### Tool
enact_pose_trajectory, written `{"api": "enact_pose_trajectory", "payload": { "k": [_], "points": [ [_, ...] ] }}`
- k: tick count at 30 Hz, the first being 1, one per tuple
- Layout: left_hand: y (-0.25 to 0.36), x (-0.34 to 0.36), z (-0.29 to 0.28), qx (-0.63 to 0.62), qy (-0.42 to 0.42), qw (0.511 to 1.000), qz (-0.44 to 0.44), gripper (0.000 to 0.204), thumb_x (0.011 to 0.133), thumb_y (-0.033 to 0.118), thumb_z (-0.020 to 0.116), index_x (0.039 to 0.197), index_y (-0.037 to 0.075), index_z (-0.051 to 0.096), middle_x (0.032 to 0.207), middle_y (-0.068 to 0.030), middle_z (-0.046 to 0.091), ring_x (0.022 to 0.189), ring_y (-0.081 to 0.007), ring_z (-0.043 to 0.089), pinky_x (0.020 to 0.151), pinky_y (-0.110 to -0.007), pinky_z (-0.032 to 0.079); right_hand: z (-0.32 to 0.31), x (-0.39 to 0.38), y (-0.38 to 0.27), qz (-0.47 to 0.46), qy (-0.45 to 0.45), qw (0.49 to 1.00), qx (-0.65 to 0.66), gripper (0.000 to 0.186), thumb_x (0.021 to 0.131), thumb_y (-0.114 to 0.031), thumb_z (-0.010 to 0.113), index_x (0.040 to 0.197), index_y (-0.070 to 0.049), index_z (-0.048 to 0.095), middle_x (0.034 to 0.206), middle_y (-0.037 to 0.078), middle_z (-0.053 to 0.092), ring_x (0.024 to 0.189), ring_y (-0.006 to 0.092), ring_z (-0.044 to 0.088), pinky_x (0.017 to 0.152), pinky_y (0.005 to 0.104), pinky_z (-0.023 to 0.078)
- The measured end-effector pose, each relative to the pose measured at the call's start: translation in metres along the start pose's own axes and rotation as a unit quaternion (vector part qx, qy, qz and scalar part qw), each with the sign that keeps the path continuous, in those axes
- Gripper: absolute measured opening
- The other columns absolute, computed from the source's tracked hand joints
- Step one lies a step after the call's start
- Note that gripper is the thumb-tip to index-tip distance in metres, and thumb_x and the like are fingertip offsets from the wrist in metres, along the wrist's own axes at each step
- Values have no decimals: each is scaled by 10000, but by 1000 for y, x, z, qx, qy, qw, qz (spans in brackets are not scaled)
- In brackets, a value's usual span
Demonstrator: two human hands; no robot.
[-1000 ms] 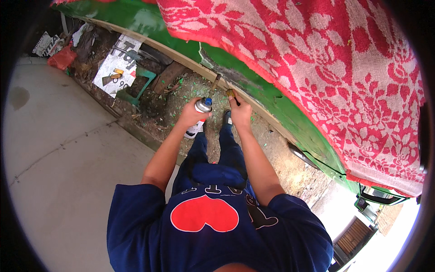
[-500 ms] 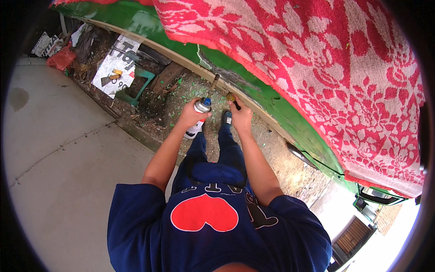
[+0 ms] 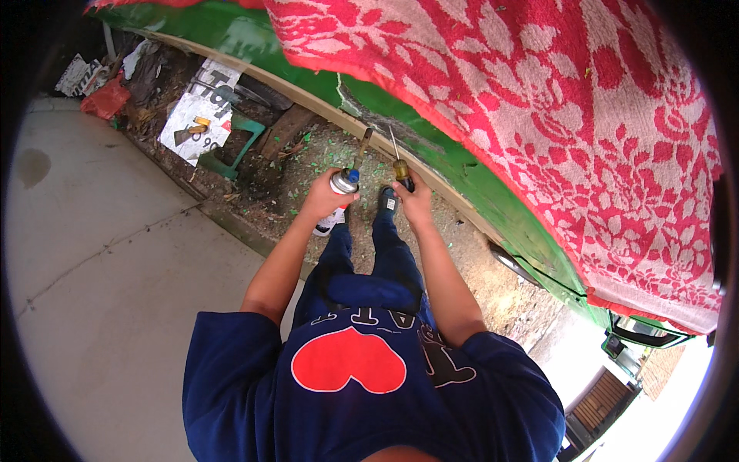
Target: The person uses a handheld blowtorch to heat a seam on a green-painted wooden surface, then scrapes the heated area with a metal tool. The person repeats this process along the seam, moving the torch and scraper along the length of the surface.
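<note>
In my left hand (image 3: 319, 199) is a gas blowtorch (image 3: 343, 182): a silver canister with a blue knob and a brownish burner tube pointing away from me. My right hand (image 3: 416, 203) is closed round the amber and black handle of a screwdriver (image 3: 399, 171). Its thin metal shaft points up to the lower edge of a green vehicle panel (image 3: 454, 163); whether the tip touches cannot be made out. Near both tool ends, the panel has a scraped patch (image 3: 354, 104) with greyish, ragged paint. No flame shows at the burner.
A red and pink floral towel (image 3: 500, 100) drapes over the vehicle. Green paint chips (image 3: 291, 150) litter the gravel under the panel. Left of me are a green plastic stool (image 3: 245, 142), a printed white sheet (image 3: 181, 142) with small brass-coloured items, and a concrete slab (image 3: 115, 254).
My right hand has turned, so the screwdriver's handle and shaft now stand more upright, pointing away from me. The left hand and blowtorch have hardly moved.
</note>
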State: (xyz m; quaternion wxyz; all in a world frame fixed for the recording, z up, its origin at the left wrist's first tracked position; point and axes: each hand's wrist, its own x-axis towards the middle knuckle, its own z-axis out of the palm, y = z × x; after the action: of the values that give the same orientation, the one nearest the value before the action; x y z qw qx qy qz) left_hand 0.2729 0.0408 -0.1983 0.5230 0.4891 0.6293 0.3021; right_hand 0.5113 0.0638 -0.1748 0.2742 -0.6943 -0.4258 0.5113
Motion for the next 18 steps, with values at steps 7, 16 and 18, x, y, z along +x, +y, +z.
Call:
{"api": "enact_pose_trajectory", "payload": {
  "k": [7, 16, 18],
  "points": [
    [27, -30, -8, 158, 64, 985, 11, 740, 646, 313, 886, 1247, 11, 579, 1098, -200, 694, 1021, -351, 684, 874, -420, 539, -8, -34, -29, 44, -63, 989, 123, 296, 835, -77, 773, 1035, -23, 562, 786, 47, 632, 613, 120, 598, 503, 268, 479],
    [41, -56, 1, 230, 116, 961, 99, 678, 657, 269, 841, 1227, 32, 560, 1073, -188, 654, 994, -401, 637, 844, -502, 505, 21, -67, -41, 106, -101, 961, 236, 325, 847, -103, 778, 1033, -3, 531, 853, 123, 697, 643, 151, 660, 494, 273, 499],
    [38, -58, 3, 245, 109, 959, 94, 703, 655, 274, 845, 1244, 33, 547, 1091, -182, 649, 1009, -393, 634, 857, -502, 499, 20, -68, -39, 124, -114, 953, 251, 297, 864, -102, 757, 1023, -9, 525, 874, 138, 704, 663, 166, 678, 506, 286, 514]
  ]
}}
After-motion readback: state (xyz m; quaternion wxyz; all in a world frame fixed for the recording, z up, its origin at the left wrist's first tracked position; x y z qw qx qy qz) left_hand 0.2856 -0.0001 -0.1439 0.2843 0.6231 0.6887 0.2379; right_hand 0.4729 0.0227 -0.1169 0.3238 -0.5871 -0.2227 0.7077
